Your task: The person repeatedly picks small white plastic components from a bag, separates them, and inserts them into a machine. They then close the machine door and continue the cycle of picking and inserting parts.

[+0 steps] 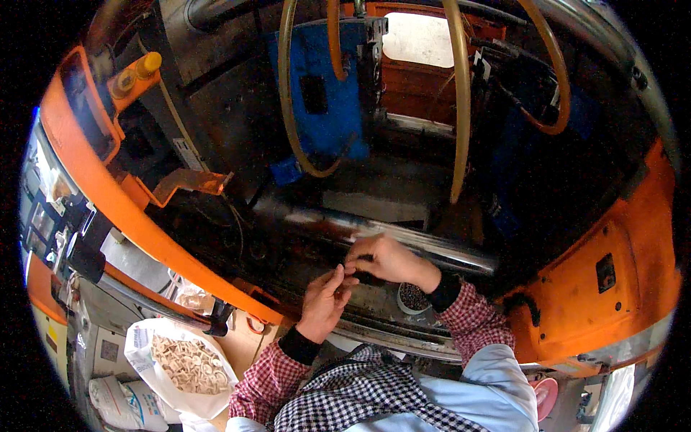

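The left hand (325, 306) and right hand (389, 261) are hovering together before the chrome bar (461, 258), right fingers pinching narrow, left ones curving loosely; what they're holding, I can't tell. The pellet bowl (412, 312) is sitting beside the right wrist, probably for easy reach. The orange frame (144, 219) and orange panel (576, 288) are bounding free elbow room.
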The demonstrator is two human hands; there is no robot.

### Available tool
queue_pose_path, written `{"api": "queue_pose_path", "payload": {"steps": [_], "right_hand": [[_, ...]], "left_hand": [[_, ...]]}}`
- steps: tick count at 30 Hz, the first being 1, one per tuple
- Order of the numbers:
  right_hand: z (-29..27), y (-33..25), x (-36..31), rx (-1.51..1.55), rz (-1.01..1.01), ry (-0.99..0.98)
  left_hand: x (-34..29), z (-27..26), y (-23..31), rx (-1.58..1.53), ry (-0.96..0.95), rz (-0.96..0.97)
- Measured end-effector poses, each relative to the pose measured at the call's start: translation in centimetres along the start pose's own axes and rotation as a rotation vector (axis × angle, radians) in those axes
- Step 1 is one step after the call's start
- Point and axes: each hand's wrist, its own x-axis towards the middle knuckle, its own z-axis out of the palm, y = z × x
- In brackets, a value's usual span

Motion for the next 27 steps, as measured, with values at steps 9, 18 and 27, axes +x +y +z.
{"api": "queue_pose_path", "payload": {"steps": [9, 18, 27], "right_hand": [[-8.0, 16.3, 12.3, -0.519, 0.330, 1.109], [-10.2, 22.4, 18.8, -0.398, 0.418, 1.092], [-10.5, 24.2, 19.4, -0.450, 0.418, 1.089]], "left_hand": [[-0.6, -0.7, -1.0, 0.127, 0.015, -0.066], [-1.7, -2.0, -0.7, 0.068, 0.221, -0.036], [-0.9, -2.5, -0.6, 0.156, 0.131, 0.006]]}}
